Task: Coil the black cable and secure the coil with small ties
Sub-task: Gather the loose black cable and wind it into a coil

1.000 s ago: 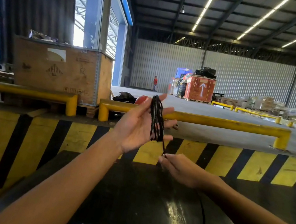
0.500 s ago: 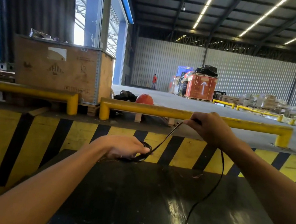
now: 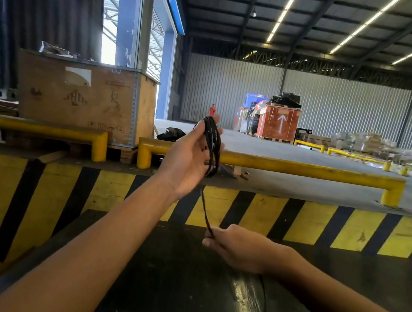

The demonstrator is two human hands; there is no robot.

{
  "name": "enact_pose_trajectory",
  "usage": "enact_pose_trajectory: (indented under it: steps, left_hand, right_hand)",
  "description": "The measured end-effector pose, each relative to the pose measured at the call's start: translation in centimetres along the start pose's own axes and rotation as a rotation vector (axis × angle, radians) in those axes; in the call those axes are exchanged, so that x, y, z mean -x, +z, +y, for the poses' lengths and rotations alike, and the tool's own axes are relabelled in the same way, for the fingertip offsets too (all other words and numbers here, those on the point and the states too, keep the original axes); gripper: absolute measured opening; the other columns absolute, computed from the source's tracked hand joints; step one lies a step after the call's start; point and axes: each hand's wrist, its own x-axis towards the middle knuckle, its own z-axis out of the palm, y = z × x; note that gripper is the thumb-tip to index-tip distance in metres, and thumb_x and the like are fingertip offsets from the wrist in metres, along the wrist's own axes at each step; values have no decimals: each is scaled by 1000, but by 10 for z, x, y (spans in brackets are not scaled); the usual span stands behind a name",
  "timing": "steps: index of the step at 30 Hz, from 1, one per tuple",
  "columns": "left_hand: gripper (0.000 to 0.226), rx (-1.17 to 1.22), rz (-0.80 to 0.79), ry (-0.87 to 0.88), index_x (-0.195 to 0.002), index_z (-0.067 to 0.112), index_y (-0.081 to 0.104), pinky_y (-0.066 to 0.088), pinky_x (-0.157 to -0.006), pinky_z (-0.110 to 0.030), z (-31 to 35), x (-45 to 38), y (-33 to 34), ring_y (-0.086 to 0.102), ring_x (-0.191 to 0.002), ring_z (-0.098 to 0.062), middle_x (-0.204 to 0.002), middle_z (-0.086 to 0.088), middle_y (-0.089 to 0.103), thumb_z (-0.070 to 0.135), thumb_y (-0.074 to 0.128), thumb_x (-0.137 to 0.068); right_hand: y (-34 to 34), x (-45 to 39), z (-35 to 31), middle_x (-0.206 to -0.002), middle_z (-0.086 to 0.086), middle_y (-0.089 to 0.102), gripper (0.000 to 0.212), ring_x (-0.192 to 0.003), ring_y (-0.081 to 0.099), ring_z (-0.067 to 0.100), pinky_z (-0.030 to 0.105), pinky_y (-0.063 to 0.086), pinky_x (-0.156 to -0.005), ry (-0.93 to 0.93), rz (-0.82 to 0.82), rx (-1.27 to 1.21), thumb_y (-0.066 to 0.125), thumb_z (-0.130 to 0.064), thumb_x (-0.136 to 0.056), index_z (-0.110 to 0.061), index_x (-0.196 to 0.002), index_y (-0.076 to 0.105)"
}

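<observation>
White up-arrow on red crate point(image 3: 280, 124); faded handling symbols on wooden crate point(image 3: 80, 95), unreadable. No legible words.

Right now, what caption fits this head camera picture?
Left hand holds the coiled cable; right hand feeds more.

Black cable point(image 3: 212, 143); yellow-and-black striped kerb point(image 3: 297, 220).

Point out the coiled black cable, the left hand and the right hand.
coiled black cable point(image 3: 211, 146), head view, on the bundled loops.
left hand point(image 3: 185, 160), head view, on the palm.
right hand point(image 3: 236, 248), head view, on the back of the hand.
</observation>
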Motion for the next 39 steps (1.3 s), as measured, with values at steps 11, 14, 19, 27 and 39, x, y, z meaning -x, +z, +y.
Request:
enact_pose_trajectory:
  steps: [11,14,19,27,39]
  left_hand:
    - [35,-840,-466,-618,-122,28,58,42,-91,-36,-41,27,-41,57,-110,-21,-121,-2,59,41,36,-98]
    - [39,-315,-662,-685,-128,33,55,44,-98,-50,-41,30,-34,55,-122,-27,-133,0,57,42,38,-94]
    - [42,204,-507,-361,-131,25,54,40,-98,-60,-31,23,3,56,-119,-32,-134,-12,55,40,40,-94]
    - [33,-465,-36,-127,-120,31,59,37,-92,-37,-48,13,-24,49,-112,-14,-120,2,53,36,33,-100]
    - [38,-502,-612,-681,-129,32,51,46,-97,-46,-63,42,-28,54,-122,-27,-137,-2,52,41,36,-95]
  right_hand:
    - [-95,11,55,-60,-4,47,26,-54,46,9,25,36,-58,151,293,187,47,-34,-94,-25,-70,50]
    - [-75,11,62,-64,0,53,27,-58,53,14,30,44,-60,205,349,148,39,-36,-96,-26,-74,51]
    - [-3,8,38,-88,1,64,19,-76,64,16,31,54,-71,142,170,-48,38,-34,-96,-26,-105,53]
    - [-9,28,19,-66,-7,51,24,-57,50,5,25,45,-62,42,33,63,36,-37,-98,-23,-86,52]
    - [-49,41,74,-63,-3,55,23,-60,55,14,25,39,-56,243,473,28,46,-31,-95,-22,-77,58]
